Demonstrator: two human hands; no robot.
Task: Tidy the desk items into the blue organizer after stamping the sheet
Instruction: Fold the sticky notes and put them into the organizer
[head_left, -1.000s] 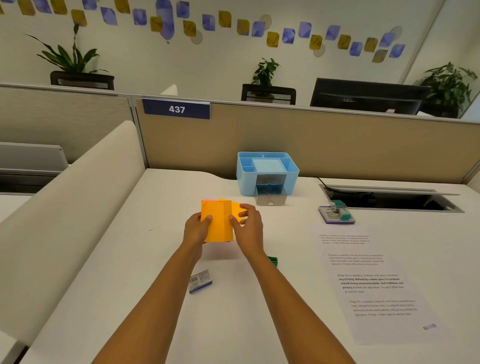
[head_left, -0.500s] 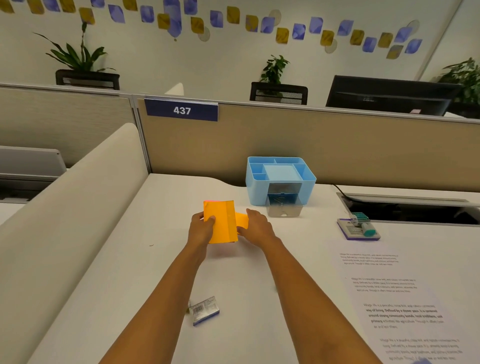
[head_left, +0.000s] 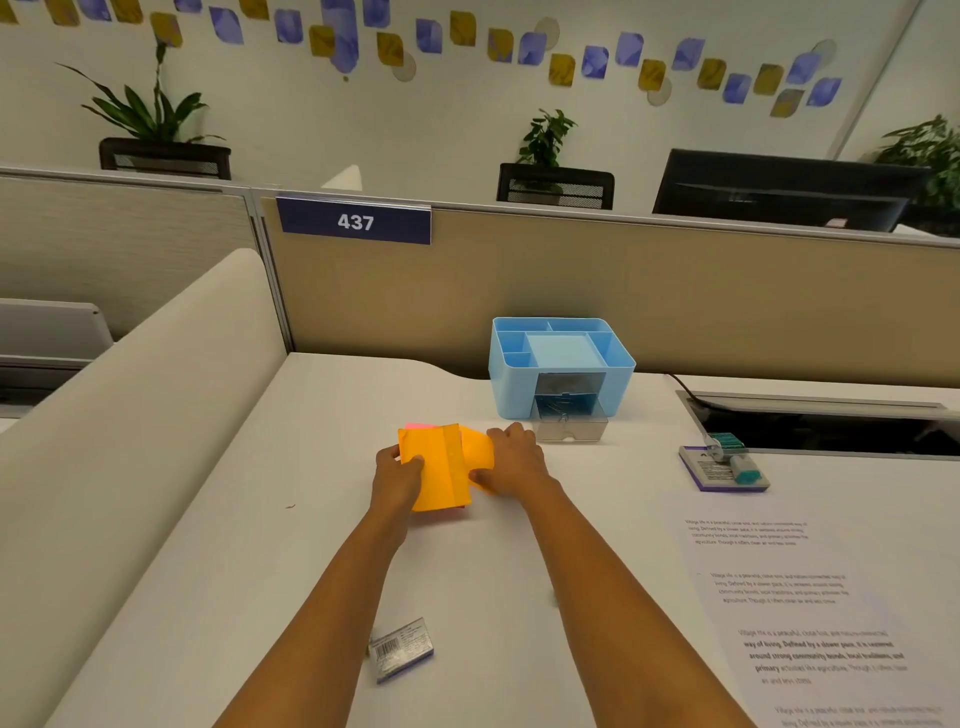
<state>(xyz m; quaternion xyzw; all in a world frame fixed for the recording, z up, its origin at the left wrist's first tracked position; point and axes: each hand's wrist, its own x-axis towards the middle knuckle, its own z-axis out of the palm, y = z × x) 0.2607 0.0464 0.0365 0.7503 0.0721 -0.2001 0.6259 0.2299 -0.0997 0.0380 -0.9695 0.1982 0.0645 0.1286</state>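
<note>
head view: both hands (head_left: 452, 475) grip orange sticky notes (head_left: 441, 475) near organizer (head_left: 561, 364).

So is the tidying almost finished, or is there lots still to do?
Still lots. The top of the blue organizer looks empty, though its clear drawer is pulled open. Both hands, left hand and right hand, hold the orange sticky notes. The stamp on its pad, the small staple box and the printed sheet still lie on the desk.
</note>
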